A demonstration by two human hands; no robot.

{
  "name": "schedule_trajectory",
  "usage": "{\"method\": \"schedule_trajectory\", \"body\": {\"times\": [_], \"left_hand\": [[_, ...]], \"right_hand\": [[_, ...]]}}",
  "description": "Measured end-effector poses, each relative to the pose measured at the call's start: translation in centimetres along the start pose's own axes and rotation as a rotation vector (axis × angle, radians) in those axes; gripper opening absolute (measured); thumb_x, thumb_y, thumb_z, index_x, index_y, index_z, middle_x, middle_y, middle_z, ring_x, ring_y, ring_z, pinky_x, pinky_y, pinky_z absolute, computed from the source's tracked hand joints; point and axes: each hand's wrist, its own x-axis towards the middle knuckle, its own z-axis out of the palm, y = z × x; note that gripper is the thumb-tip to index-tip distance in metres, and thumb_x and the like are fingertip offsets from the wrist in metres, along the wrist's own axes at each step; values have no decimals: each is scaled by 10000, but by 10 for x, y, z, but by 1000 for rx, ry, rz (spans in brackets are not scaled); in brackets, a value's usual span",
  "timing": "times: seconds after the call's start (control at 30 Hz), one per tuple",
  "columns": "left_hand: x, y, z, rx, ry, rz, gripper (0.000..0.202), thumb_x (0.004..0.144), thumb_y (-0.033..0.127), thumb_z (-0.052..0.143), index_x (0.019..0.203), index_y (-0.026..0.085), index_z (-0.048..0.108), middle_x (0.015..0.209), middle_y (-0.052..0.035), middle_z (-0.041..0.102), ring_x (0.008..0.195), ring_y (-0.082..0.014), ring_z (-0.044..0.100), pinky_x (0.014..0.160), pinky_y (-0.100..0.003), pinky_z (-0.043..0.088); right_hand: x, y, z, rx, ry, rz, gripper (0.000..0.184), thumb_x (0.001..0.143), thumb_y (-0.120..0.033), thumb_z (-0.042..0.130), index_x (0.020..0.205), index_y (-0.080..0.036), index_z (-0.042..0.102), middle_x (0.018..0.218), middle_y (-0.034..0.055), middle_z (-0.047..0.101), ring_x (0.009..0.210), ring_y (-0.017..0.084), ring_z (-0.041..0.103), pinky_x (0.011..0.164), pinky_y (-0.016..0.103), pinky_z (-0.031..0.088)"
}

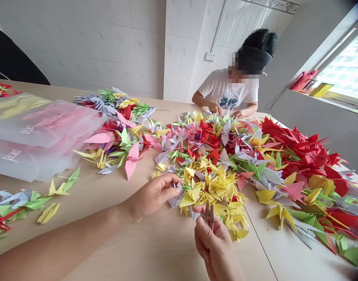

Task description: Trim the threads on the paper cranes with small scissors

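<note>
My left hand [159, 195] is closed in a pinch on a lavender folded paper crane [174, 200] at the left edge of a heap of yellow paper cranes [216, 183]. My right hand [215, 242], lower and to the right, is wrapped around a small metal tool with two pointed grey tips [208, 214]. Its tips point up, slightly apart, and its handle is hidden in the palm. By the right index finger shows a small lavender paper piece [193, 214]; I cannot tell whether the finger holds it.
Mixed-colour cranes [179, 136] spread across the table [155, 249], with a red pile [298, 144] at right. Translucent plastic bags [44, 136] lie at left, near loose cranes [23, 201]. Across the table a person [225, 88] handles cranes. A window [342, 66] is at right.
</note>
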Motion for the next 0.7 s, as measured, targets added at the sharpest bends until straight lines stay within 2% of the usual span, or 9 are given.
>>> {"method": "schedule_trajectory", "body": {"times": [0.1,0.23,0.43,0.6,0.7], "left_hand": [[-7,3,4,139,-27,68,149,841,274,486,951,215,566,868,13,564,816,-134,504,710,-230,417],[-17,1,12,290,-37,147,186,839,289,488,986,217,576,946,-4,617,906,-161,546,789,-254,438],[-24,-14,15,412,-10,285,181,834,233,481,987,212,576,962,-16,637,910,-160,573,840,-272,449],[-22,-22,12,447,37,341,174,853,195,461,998,217,555,993,-23,625,952,-152,568,868,-267,448],[-22,-23,11,493,40,427,195,852,152,466,1015,230,541,1018,-15,618,976,-133,561,882,-248,442]], "right_hand": [[1,-5,1,39,82,-1,436,705,-504,692,938,-178,518,535,-109,271,428,33,131,373,168,90],[-1,-6,3,24,57,17,386,698,-481,707,809,-166,513,531,-107,258,427,34,121,371,179,93],[0,-5,-1,30,82,-11,308,758,-436,669,770,-167,521,530,-98,248,446,47,133,382,182,112],[1,-8,0,-27,30,17,356,746,-454,675,944,-172,585,529,-97,275,440,42,170,382,166,141],[1,-7,2,-32,-24,10,392,694,-417,734,971,-170,608,562,-76,374,467,42,265,410,154,216]]}}
